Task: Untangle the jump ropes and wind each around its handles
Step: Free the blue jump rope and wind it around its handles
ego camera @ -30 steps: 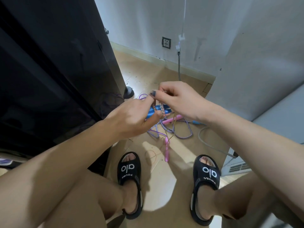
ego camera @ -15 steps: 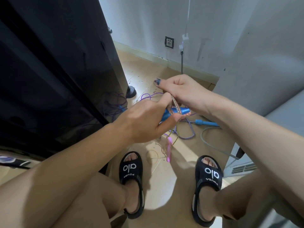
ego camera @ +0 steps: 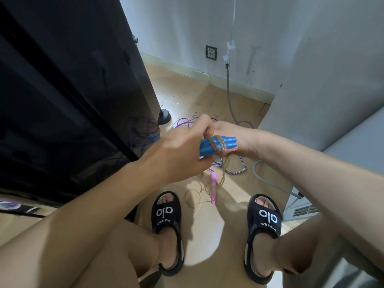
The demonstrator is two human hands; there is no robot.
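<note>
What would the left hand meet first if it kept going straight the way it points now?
The left hand points right, along the blue handles it grips. Straight on, it would most likely meet the right hand holding their other end, past the rope wound around them. Depth is unclear.

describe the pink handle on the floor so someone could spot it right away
Start at the two black sandals on the tan floor and look between them, just ahead of the toes. The pink handle lies there alone, lengthwise, below the hands. Unlike the blue handles, it is untouched and unwound.
</note>
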